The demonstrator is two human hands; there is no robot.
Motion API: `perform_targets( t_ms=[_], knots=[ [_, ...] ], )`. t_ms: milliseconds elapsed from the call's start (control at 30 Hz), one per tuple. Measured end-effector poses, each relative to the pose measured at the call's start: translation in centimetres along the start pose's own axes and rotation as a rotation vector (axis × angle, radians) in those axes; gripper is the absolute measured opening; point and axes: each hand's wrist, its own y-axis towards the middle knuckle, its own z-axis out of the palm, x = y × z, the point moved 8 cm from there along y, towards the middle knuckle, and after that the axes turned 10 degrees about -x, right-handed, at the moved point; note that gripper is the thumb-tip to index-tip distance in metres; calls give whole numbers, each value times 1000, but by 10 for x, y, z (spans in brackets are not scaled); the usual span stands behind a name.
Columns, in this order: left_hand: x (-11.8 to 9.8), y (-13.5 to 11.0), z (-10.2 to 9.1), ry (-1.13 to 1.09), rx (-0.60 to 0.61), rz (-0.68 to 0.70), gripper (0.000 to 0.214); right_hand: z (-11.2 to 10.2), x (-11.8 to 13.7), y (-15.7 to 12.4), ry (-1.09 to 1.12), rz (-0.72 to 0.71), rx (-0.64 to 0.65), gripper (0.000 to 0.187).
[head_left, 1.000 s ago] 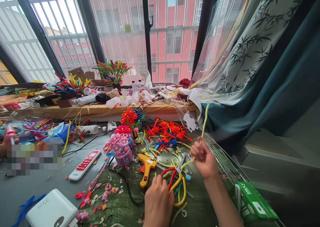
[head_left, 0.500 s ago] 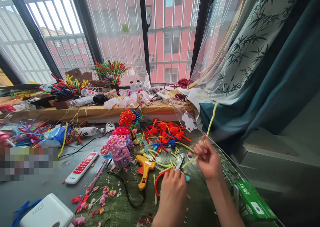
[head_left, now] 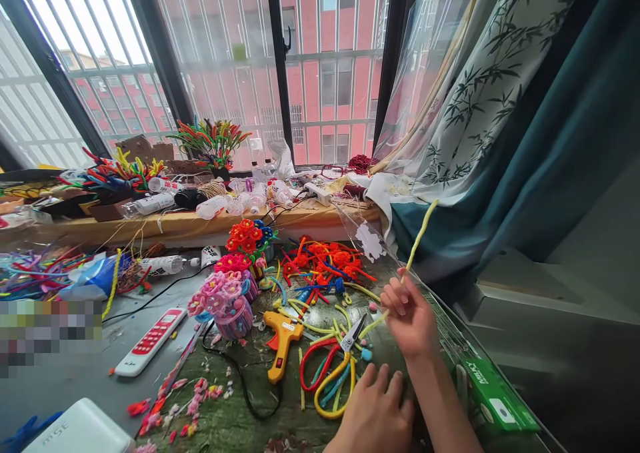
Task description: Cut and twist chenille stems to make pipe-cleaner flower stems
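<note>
The right hand [head_left: 411,316] is closed, fingers curled around a long, pale yellow, fuzzy craft stem [head_left: 423,233], holding it above the table's right side. The stem's upper part slants up and right from the fist, and its lower part comes out on the left, near the scissors' tips. The left hand [head_left: 375,400] is palm down near the table's front edge, fingers bent; whether anything is under it I cannot tell.

Just beyond the left fingers lie metal scissors [head_left: 349,341] with 1 red and 1 yellow handle loop, on top of short fuzzy pieces. A small, fluffy, light blue ball [head_left: 367,354] lies just beside them. To their left is a yellow, pistol-shaped glue gun [head_left: 283,340]. Farther out are a heap of red fuzzy flowers [head_left: 343,258], a striped pot [head_left: 235,321] with pink flowers, a white remote control with red buttons [head_left: 153,342] and, far right, a green printed box [head_left: 500,393].
</note>
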Motion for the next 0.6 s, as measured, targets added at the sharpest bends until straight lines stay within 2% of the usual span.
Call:
perform_targets(
  t_ms=[133,200,267,367,433,500,600],
  knots=[
    [-5,-2,-5,66,-81,25,18,3,0,-2,10,5,9,14],
    [-3,-1,-2,55,-61,-39,16,4,-2,-3,11,12,13,12],
    [7,0,7,43,4,-215,17,5,-4,-3,-1,20,15,11],
    [23,-9,29,36,162,-568,35,4,-6,-2,-20,24,11,11],
    [25,-13,40,39,257,-700,38,3,-7,-2,-25,25,8,11],
    [27,-15,42,52,334,-816,37,1,-7,-1,-30,29,8,10],
    [32,-13,32,28,424,-958,36,1,-8,-1,-37,42,25,9]
  ],
)
